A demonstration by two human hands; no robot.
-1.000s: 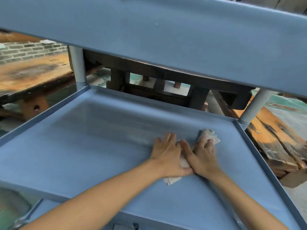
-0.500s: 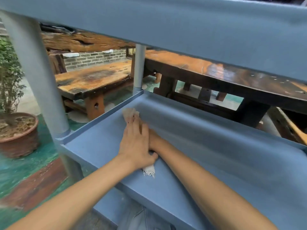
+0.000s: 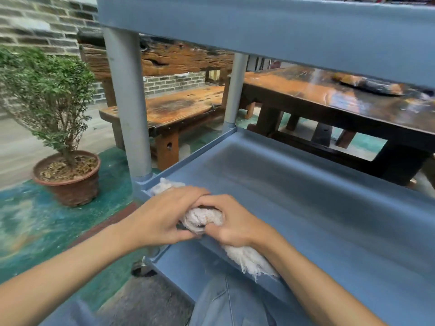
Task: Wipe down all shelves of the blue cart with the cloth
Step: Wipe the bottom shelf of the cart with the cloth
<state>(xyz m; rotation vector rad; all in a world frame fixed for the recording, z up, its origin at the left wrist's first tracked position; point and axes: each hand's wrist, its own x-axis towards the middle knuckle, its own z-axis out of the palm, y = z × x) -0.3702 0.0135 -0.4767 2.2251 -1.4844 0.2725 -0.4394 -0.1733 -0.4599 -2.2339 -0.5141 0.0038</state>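
Right now both hands meet at the near left corner of the middle shelf (image 3: 306, 198) of the blue cart (image 3: 270, 27), and both are gripping the white cloth (image 3: 203, 218). The left hand (image 3: 162, 220) lies over the cloth with its fingers (image 3: 188, 192) curled across the top and its thumb below, at the shelf's front rim. The right hand (image 3: 235, 225) is closed around the bunched middle of the cloth, touching the left hand. One end of the cloth pokes out beyond the left hand into the corner, just beside the near grey post (image 3: 128, 102); the other end, frayed, hangs out under the right wrist and over the front rim. The rest of the shelf is bare blue. Above it runs the underside and front edge of the top shelf, and a second grey post (image 3: 235, 90) stands at the far left corner. Below the rim part of the bottom shelf (image 3: 186, 269) shows, with a castor (image 3: 141, 269) at its corner and a knee in light denim (image 3: 226, 304) in front. Left of the cart a small shrub grows in a brown pot (image 3: 68, 182) on the green floor (image 3: 42, 222). Behind the cart stand a wooden bench (image 3: 179, 107), a dark wooden table (image 3: 329, 100) and a brick wall (image 3: 35, 22).
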